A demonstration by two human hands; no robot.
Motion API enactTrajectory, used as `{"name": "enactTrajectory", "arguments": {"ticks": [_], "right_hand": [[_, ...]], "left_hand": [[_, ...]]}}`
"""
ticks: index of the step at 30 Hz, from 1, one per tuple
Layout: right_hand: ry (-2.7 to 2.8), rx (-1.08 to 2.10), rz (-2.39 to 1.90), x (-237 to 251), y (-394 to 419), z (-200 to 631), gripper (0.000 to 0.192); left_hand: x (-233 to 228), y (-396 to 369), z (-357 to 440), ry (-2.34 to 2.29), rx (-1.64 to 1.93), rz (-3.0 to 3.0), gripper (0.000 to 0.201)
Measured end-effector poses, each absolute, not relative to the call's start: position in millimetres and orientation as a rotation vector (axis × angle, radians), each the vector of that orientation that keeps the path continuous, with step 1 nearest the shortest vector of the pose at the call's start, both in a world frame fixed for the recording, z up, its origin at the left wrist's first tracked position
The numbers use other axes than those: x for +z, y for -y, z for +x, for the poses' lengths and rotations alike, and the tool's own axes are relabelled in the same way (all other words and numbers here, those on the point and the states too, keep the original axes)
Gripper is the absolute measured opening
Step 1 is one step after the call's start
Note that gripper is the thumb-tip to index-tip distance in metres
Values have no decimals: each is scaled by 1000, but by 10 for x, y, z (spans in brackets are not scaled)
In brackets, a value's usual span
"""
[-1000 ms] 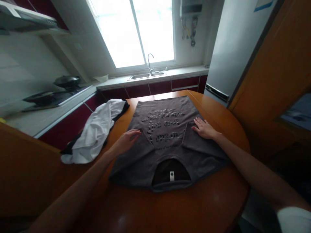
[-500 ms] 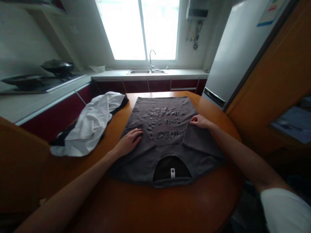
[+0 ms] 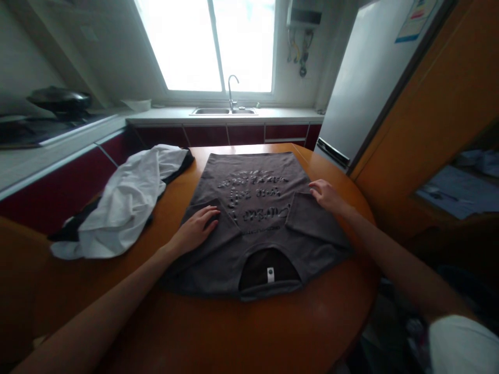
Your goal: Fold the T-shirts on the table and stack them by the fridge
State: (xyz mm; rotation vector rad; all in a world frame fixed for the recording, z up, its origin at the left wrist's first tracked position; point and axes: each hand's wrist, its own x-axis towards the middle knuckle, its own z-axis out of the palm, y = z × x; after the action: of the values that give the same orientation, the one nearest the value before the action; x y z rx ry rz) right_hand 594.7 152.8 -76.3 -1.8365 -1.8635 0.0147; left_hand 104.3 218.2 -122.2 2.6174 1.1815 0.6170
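A dark grey T-shirt (image 3: 257,213) lies flat on the round orange table (image 3: 234,332), collar toward me, printed text up, both sleeves folded inward. My left hand (image 3: 197,228) rests palm down on the folded left sleeve, fingers spread. At the shirt's right edge my right hand (image 3: 326,196) lies on the folded right sleeve, fingers slightly curled. Neither hand grips the cloth as far as I can see.
A crumpled white garment (image 3: 125,202) over a black one lies at the table's left. Behind are a counter with a sink and tap (image 3: 231,98), a stove with a pan (image 3: 58,98) at left, a grey fridge (image 3: 362,83) and wooden panels at right.
My left hand has slid fully onto the left sleeve. My right hand lifted and curled at the right sleeve edge, then settled there. The view shifted slightly.
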Motion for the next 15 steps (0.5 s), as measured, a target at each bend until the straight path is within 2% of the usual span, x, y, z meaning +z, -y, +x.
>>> {"name": "enactTrajectory", "arguments": {"ticks": [8, 15], "right_hand": [[2047, 57, -1938, -1130, -559, 5829, 66], [1986, -38, -1924, -1025, -476, 5706, 66]], "left_hand": [[-1267, -2234, 1026, -1182, 581, 2647, 52], [-1243, -2223, 1042, -1184, 593, 2647, 53]]}}
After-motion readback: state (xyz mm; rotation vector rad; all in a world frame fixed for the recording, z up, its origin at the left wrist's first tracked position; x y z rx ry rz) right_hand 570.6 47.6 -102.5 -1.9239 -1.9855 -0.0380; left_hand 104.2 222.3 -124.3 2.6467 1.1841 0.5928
